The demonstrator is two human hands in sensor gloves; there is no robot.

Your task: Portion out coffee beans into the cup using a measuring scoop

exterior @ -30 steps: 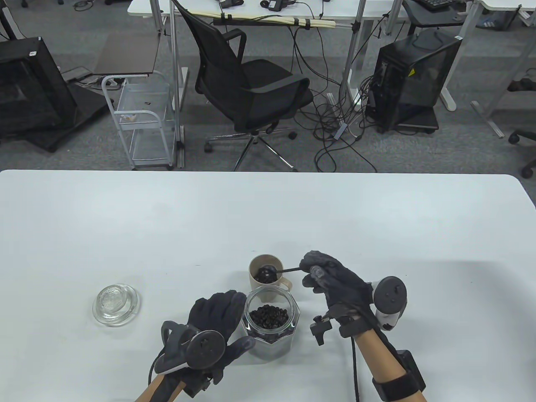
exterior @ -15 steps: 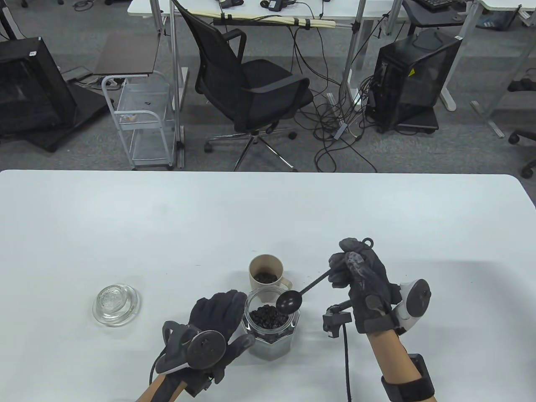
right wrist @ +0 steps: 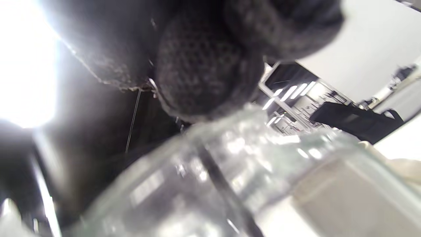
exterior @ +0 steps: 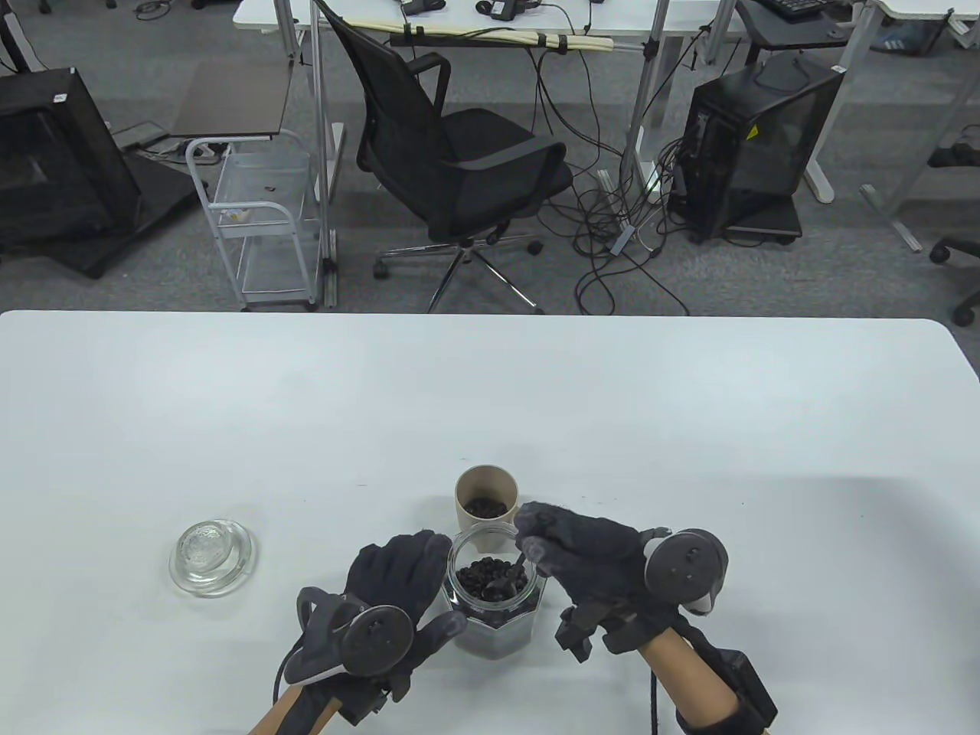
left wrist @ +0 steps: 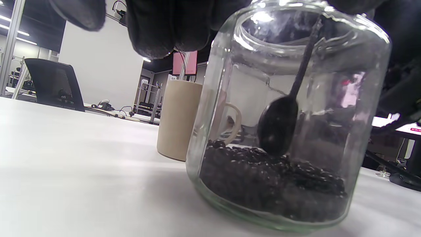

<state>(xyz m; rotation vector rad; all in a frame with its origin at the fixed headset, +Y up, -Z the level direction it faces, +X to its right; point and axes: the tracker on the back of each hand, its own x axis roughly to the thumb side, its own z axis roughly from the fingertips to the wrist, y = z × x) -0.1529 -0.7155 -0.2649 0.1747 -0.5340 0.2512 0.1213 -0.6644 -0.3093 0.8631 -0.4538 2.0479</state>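
A glass jar point(exterior: 496, 605) of coffee beans point(exterior: 490, 576) stands near the table's front edge. My left hand point(exterior: 398, 586) wraps round its left side and holds it. My right hand point(exterior: 578, 547) grips the handle of a black measuring scoop point(exterior: 504, 583) above the jar mouth. The scoop's bowl point(left wrist: 278, 126) is down inside the jar point(left wrist: 286, 125), its tip in the beans point(left wrist: 273, 184). Just behind the jar stands a beige cup point(exterior: 486, 505) with some beans at its bottom. The right wrist view shows only blurred glass point(right wrist: 230, 184) and glove fingers point(right wrist: 204, 65).
The jar's glass lid point(exterior: 211, 556) lies on the white table point(exterior: 490, 398) to the left of my left hand. An office chair point(exterior: 452, 153) and a wire cart point(exterior: 260, 222) stand on the floor beyond the far edge.
My right hand carried the scoop from the cup, where it tipped out beans, back over the jar and lowered its bowl into the beans. The left hand stayed on the jar.
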